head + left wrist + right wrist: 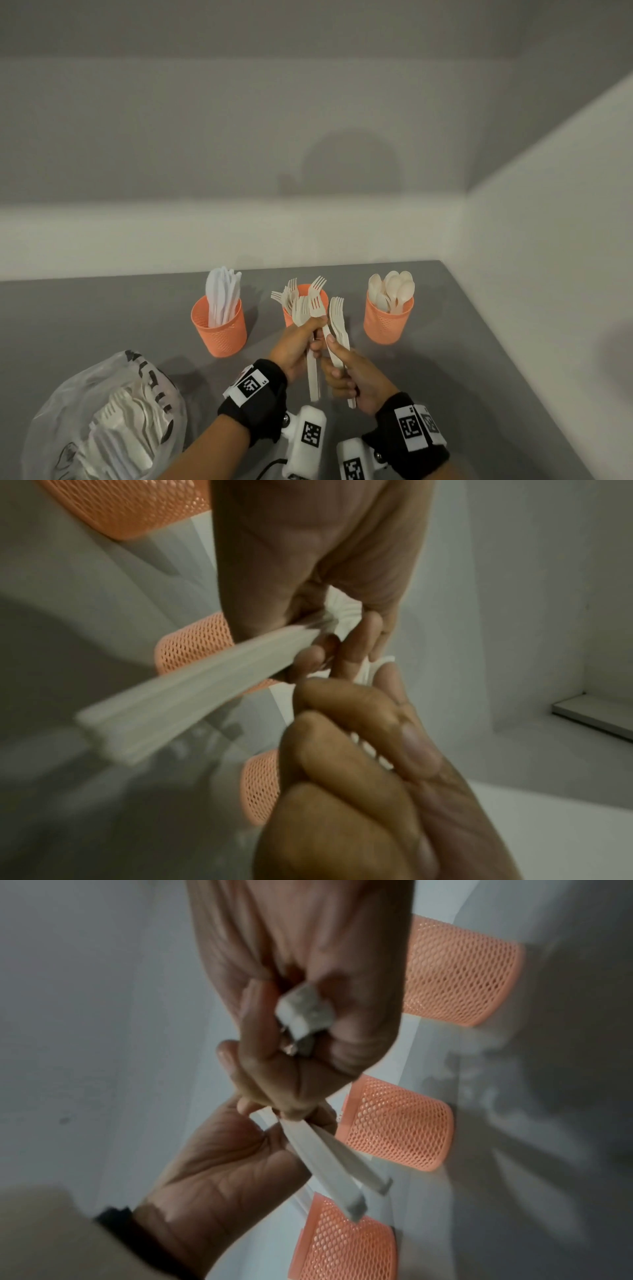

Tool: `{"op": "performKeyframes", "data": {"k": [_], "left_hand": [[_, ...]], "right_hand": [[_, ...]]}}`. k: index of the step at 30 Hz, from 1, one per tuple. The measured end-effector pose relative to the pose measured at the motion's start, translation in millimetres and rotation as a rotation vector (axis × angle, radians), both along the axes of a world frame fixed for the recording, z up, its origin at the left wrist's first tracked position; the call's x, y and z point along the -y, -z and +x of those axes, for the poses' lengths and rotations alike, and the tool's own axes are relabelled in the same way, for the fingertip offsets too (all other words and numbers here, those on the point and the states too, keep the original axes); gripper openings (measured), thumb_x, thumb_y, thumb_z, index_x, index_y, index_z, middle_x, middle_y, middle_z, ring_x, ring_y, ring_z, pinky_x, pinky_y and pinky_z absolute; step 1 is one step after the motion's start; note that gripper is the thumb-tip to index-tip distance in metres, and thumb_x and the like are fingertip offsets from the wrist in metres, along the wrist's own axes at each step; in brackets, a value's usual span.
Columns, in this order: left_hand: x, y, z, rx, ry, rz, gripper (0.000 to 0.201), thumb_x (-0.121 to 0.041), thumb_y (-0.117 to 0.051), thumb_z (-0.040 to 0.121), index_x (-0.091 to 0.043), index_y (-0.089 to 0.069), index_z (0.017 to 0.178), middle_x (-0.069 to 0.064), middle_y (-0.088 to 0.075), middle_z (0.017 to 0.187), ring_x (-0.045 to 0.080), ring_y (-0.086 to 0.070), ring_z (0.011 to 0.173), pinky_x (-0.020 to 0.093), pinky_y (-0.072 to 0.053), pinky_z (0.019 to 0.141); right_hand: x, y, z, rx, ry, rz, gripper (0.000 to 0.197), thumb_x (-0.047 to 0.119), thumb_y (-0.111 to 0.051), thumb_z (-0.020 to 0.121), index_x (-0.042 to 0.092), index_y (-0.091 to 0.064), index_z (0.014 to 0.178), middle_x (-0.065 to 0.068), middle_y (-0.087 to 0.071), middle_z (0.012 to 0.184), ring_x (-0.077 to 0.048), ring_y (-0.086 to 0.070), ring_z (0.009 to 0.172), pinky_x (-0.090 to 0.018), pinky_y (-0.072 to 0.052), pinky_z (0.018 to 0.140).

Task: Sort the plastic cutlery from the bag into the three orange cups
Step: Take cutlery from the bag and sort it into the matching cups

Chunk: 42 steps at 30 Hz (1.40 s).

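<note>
Three orange mesh cups stand in a row on the grey table [479, 342]. The left cup [219, 332] holds white knives, the middle cup [289, 317] forks, the right cup [387, 325] spoons. In front of the middle cup my left hand [298, 342] grips a fanned bunch of beige forks [313, 301], tines up. Beside it my right hand [352, 373] grips a second stack of forks [337, 317]. The left wrist view shows the fork handles [178, 691] sticking out of my left hand [308, 561]. In the right wrist view the handle ends [304, 1015] poke from my right hand [308, 961].
A clear plastic bag [102, 418] with more cutlery lies at the near left of the table. White walls close the table at the back and on the right. Bare table surface lies right of the spoon cup.
</note>
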<state>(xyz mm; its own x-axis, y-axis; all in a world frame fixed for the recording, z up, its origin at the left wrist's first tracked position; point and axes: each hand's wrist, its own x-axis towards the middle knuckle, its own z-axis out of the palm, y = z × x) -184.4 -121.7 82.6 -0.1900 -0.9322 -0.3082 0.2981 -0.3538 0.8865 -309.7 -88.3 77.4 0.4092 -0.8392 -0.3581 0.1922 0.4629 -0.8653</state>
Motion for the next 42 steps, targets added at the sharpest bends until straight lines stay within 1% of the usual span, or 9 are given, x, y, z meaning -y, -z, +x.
{"op": "performKeyframes", "data": {"k": [7,13,18,25,29,32,37,40,42], "left_hand": [[16,1,8,-0.018,-0.240,0.066,0.021,-0.012,-0.040,0.092,0.000,-0.057,0.096,0.009,-0.065,0.069,0.021,-0.058,0.064,0.030,-0.049,0.065],[48,-44,16,-0.079,-0.405,-0.158,0.020,-0.008,-0.038,0.097,-0.011,-0.047,0.079,-0.002,-0.057,0.047,0.011,-0.059,0.046,0.029,-0.053,0.057],[76,-61,7,0.212,-0.450,-0.421,0.017,0.001,-0.037,0.092,-0.015,-0.043,0.092,0.007,-0.053,0.064,0.018,-0.054,0.064,0.028,-0.047,0.072],[83,-13,-8,0.486,-0.270,-0.351,0.024,-0.001,-0.051,0.086,-0.023,-0.044,0.092,0.016,-0.061,0.087,0.026,-0.061,0.077,0.033,-0.050,0.073],[85,12,-7,0.948,-0.130,-0.496,0.028,-0.021,-0.040,0.080,-0.019,-0.051,0.106,0.004,-0.063,0.081,0.030,-0.062,0.084,0.043,-0.051,0.081],[84,11,-8,1.190,0.064,-0.606,0.029,-0.007,-0.038,0.087,-0.006,-0.057,0.109,0.012,-0.060,0.105,0.031,-0.057,0.097,0.037,-0.046,0.085],[85,2,-8,1.514,0.070,-0.809,0.038,-0.034,-0.037,0.084,-0.010,-0.065,0.095,0.011,-0.064,0.098,0.030,-0.063,0.089,0.036,-0.052,0.074],[75,-12,-15,1.311,-0.058,-0.915,0.045,-0.040,-0.034,0.091,-0.009,-0.059,0.113,0.012,-0.056,0.117,0.027,-0.052,0.111,0.032,-0.041,0.093],[62,-22,-23,1.078,-0.102,-0.849,0.035,-0.033,-0.039,0.096,-0.009,-0.058,0.113,0.008,-0.055,0.116,0.019,-0.052,0.105,0.017,-0.035,0.089]], "right_hand": [[0,1,-2,-0.072,0.008,0.041,0.034,0.041,-0.040,0.097,0.017,-0.061,0.110,0.006,-0.041,0.050,-0.001,-0.023,0.035,-0.012,-0.019,0.034],[2,3,-17,-0.108,0.100,0.068,0.037,0.044,-0.039,0.096,0.015,-0.057,0.110,0.005,-0.043,0.050,-0.002,-0.023,0.035,-0.013,-0.017,0.034],[9,-2,-26,-0.012,0.222,0.112,0.032,0.044,-0.034,0.096,0.014,-0.045,0.096,0.002,-0.044,0.050,-0.004,-0.023,0.031,-0.014,-0.016,0.033],[13,-1,-35,0.036,0.307,0.051,0.032,0.040,-0.030,0.097,0.013,-0.046,0.091,0.000,-0.045,0.052,-0.003,-0.025,0.031,-0.012,-0.017,0.032],[12,5,-38,0.073,0.309,0.030,0.043,0.042,-0.022,0.098,0.011,-0.051,0.093,-0.001,-0.046,0.051,-0.004,-0.026,0.033,-0.013,-0.020,0.035],[11,7,-38,0.053,0.306,0.027,0.038,0.035,-0.023,0.099,0.009,-0.051,0.098,0.001,-0.046,0.048,-0.004,-0.024,0.032,-0.014,-0.020,0.033],[11,5,-35,0.016,0.303,-0.004,0.032,0.028,-0.026,0.099,0.009,-0.052,0.103,0.002,-0.046,0.049,-0.003,-0.024,0.031,-0.015,-0.021,0.033],[11,5,-34,0.014,0.320,-0.036,0.032,0.027,-0.027,0.100,0.009,-0.053,0.104,0.002,-0.046,0.051,-0.003,-0.025,0.031,-0.014,-0.022,0.033],[12,6,-32,0.029,0.343,-0.060,0.030,0.026,-0.029,0.100,0.008,-0.051,0.106,0.001,-0.045,0.051,-0.003,-0.025,0.031,-0.014,-0.022,0.033]]}}
